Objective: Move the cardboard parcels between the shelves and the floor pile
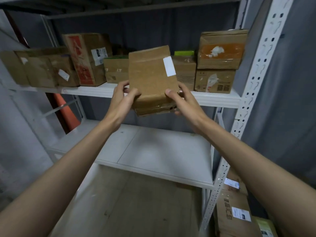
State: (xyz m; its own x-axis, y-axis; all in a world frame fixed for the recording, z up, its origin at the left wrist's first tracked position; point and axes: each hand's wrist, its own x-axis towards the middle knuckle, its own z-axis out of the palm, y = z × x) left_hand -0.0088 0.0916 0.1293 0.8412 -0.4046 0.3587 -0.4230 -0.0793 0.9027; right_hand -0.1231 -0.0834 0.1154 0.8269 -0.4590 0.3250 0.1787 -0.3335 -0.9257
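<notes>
- Both hands hold one brown box (pixel 152 79) up in the air, in front of the upper shelf (pixel 95 91).
- The left hand (pixel 123 98) grips its left bottom corner, thumb on the front.
- The right hand (pixel 179 100) grips its right bottom corner, thumb on the front too.
- The box has a white sticker (pixel 169 66) near its top right.
- More boxes (pixel 217 62) sit in a row on the upper shelf behind it.
- Some boxes lie in a floor pile (pixel 234 214), low on the right.
</notes>
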